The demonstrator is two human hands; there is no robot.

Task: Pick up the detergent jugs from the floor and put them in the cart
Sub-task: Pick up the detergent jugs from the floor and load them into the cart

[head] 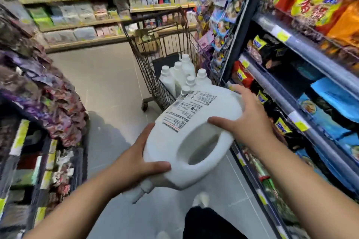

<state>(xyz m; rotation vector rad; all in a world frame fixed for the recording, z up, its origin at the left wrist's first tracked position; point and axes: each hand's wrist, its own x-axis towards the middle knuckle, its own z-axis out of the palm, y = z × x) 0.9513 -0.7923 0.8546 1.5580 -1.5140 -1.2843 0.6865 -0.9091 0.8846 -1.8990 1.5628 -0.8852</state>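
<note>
Two bare forearms reach up from the lower edge of the frame, and between them the hands carry a large white detergent jug (pixel 191 134) lying on its side in the centre. The left hand (pixel 139 158) cups its lower left corner, thumb laid across the front and the fingers hidden beneath it; the right hand (pixel 245 120) presses on its right flank beside the moulded handle loop, fingers spread and curled over the body. A printed label faces up on the jug's upper half. A white cap shows below the jug, just under the left hand, too blurred to tell whose it is. Beyond the jug, in the upper middle, stands a wire cart (pixel 165 60) on the grey floor (pixel 108 87), with several white capped bottles (pixel 180 77) upright in its basket. Packed shelves of snack bags (pixel 314 7) run down the right side, more stocked shelving (pixel 73 9) fills the upper left, and a dark trouser leg and white shoe (pixel 202 199) show bottom centre.
</note>
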